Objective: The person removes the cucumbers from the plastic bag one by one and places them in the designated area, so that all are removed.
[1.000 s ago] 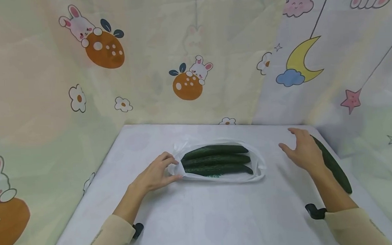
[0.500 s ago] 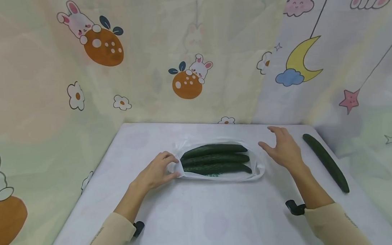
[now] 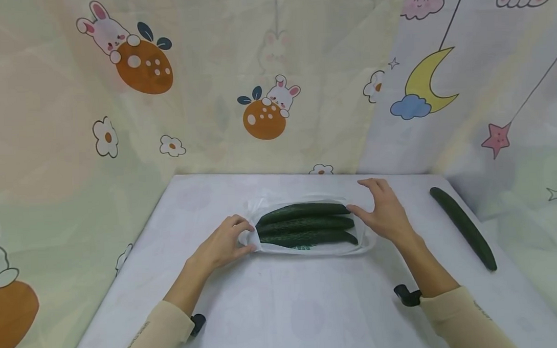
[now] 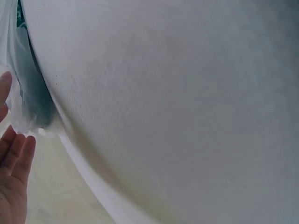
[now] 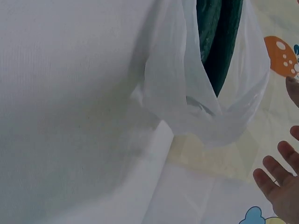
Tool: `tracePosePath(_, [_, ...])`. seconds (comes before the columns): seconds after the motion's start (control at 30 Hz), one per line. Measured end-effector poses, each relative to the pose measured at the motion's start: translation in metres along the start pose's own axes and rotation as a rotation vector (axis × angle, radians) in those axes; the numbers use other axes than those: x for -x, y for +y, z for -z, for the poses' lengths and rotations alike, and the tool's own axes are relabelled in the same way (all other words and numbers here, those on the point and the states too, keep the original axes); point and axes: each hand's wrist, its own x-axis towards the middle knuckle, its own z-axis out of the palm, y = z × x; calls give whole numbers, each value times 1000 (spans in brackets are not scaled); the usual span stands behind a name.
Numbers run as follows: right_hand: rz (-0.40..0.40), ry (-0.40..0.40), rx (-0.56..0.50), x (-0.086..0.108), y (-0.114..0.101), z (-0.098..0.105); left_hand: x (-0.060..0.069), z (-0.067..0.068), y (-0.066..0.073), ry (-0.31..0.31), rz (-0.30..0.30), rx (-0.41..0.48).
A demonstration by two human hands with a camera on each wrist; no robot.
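Three dark green cucumbers [image 3: 305, 225] lie side by side in a thin white plastic bag [image 3: 324, 250], whose opening faces up. My left hand [image 3: 222, 246] is at the bag's left end, thumb and fingers apart on either side of it. In the left wrist view, extended fingers [image 4: 21, 158] touch or nearly touch the bag's end. My right hand [image 3: 385, 214] is over the bag's right end, thumb and fingers spread, holding nothing. Its thumb tip appears close to the top cucumber's end; contact is unclear. Another cucumber [image 3: 463, 228] lies outside the bag, at the right.
A white-covered table [image 3: 287, 301] carries everything. Behind it and at the sides hangs a printed cloth [image 3: 202, 94] with rabbits, oranges and a moon. A small black device [image 3: 407, 295] is on the right wrist, another [image 3: 198, 324] on the left.
My right hand has moved left, away from the lone cucumber, to the bag's right end. My left hand and the bag have stayed nearly still.
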Motion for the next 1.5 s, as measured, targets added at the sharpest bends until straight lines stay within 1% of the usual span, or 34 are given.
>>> tracePosePath(0.07, [43,-2,-31,0,-2,-4,0,0,0,3,-4,-2])
tracePosePath(0.3, [143,-4,-67,2,-10,-20,0,-2,-2,25,-34,-16])
tracePosePath(0.5, [254,-38,-122,4,-23,-33,0,-3,-2,15,-32,-13])
tracePosePath(0.6, [286,-62,-149,3,-28,-39,1,-3,-2,18,-30,-13])
tracePosePath(0.8, [287,-124,-201,1,-35,-49,2,-1,-2,23,-37,-17])
tracePosePath(0.9, [287,-163,-209,1,-38,-53,1,-1,-2,21,-41,-11])
tracePosePath(1.1, [319,-222,-238,1,-45,-55,0,-2,-1,11,-28,-9])
tracePosePath(1.3, [322,-318,-236,2,-51,-57,-2,-2,0,11,-28,-10])
tracePosePath(1.5, [314,-349,-201,-2,-52,-61,-2,-4,-3,12,-33,-9])
